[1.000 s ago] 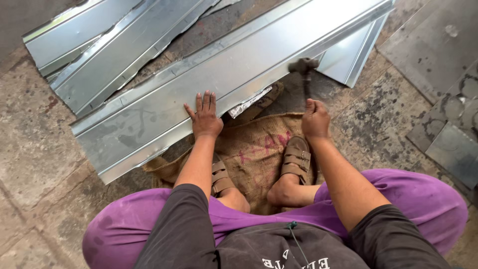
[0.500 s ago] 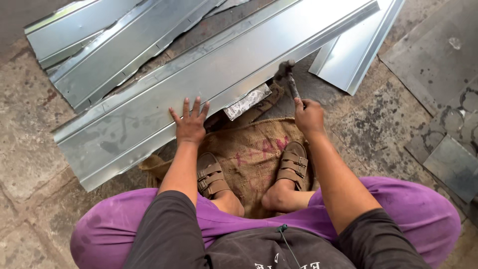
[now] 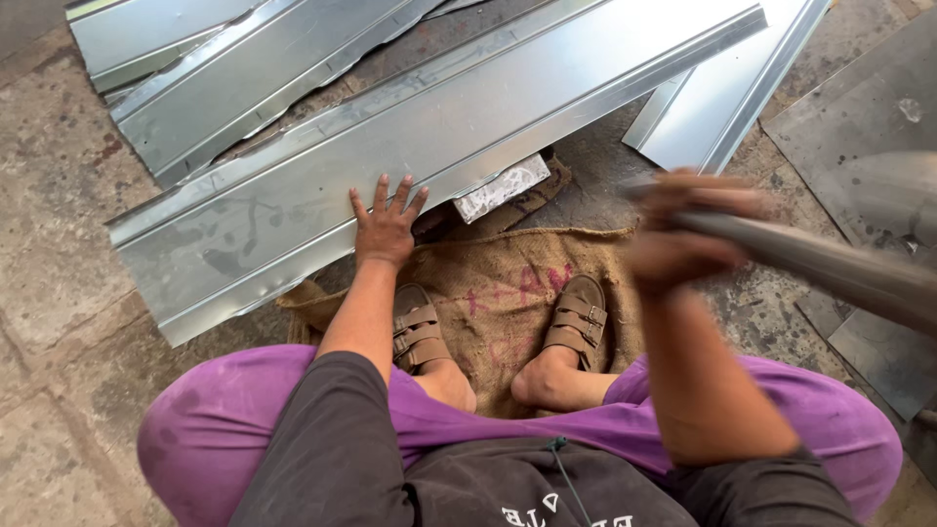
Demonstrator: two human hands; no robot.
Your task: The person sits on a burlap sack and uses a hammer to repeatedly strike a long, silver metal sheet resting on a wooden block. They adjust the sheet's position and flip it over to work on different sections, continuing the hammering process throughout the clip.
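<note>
Fingers (image 3: 388,195) of the left hand (image 3: 383,229) lie spread flat on the metal sheet (image 3: 322,185), and should stay back while the right hand (image 3: 683,234), closed around a hammer handle (image 3: 830,268), hits squarely.

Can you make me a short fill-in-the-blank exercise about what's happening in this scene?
1. The left hand lies flat, fingers spread, on a long ____ sheet.
2. The right hand grips a blurred ____, raised above the floor.
3. Both sandalled feet rest on a brown ____ sack.

Missing words: metal; hammer handle; burlap
</note>
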